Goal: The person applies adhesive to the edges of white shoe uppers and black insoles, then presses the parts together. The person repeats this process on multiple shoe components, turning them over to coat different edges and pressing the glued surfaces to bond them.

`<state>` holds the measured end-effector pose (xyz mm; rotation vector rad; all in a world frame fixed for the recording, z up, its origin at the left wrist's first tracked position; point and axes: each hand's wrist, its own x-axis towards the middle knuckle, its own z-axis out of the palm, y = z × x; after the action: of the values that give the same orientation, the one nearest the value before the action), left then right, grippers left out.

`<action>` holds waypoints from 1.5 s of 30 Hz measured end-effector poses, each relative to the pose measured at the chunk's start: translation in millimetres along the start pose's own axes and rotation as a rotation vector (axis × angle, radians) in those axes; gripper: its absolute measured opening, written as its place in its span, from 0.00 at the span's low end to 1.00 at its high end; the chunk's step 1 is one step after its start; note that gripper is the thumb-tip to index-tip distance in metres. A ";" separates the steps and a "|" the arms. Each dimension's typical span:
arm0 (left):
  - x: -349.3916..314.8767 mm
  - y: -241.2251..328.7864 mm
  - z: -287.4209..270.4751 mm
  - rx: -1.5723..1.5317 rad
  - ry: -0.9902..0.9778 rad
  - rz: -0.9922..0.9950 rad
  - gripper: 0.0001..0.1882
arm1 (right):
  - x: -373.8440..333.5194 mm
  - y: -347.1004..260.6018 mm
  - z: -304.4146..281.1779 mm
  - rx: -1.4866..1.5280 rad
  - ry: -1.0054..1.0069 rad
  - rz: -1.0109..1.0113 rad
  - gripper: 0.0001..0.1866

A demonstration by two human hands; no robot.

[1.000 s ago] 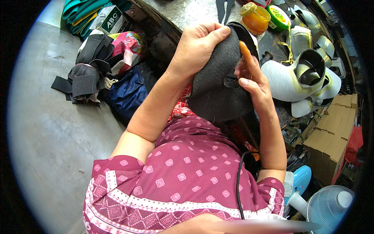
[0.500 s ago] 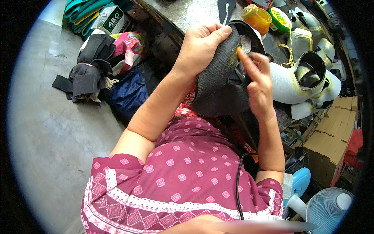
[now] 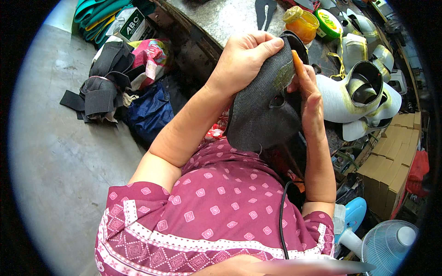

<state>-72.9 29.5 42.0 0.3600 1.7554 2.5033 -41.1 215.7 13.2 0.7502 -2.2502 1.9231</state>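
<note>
A dark grey fabric piece [image 3: 262,108], curved like a shoe upper with a small hole in it, hangs over my lap. My left hand [image 3: 246,57] pinches its top edge between thumb and fingers. A yellowish-green, glue-like stain [image 3: 284,76] marks the fabric near its right edge. My right hand [image 3: 308,89] is at that right edge, its orange-stained index finger stretched upward along it. The other fingers appear bent round the edge and are partly hidden. Beyond the piece stands a jar of orange-yellow paste [image 3: 301,26], apart from both hands.
Several white, glue-marked uppers [image 3: 343,94] stand at the right beside a green round tub [image 3: 328,23]. A flat dark cutout [image 3: 264,14] lies on the worktable [image 3: 207,16]. Dark fabric strips [image 3: 99,94] are heaped at the left. Cartons [image 3: 391,154] and a fan [image 3: 391,248] stand lower right.
The fabric piece has turned, showing more of its outer face and the hole. My right hand has moved from the stained patch to the right edge, its index finger straightened upward.
</note>
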 end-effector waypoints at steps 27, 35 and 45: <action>1.5 20.3 -22.8 -0.127 -0.009 -0.086 0.13 | 54.1 -40.7 -56.7 -0.713 0.063 -0.412 0.15; -20.9 33.6 -30.0 0.204 0.028 -0.033 0.12 | 130.5 -0.4 -100.7 -1.466 0.046 -0.253 0.21; -15.4 35.0 -40.5 0.009 0.070 -0.013 0.14 | 129.6 3.0 -105.8 -1.399 0.211 -0.388 0.21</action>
<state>-64.3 -22.8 59.2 0.2634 1.7882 2.5292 -181.7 276.7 80.5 0.5749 -2.3092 0.0343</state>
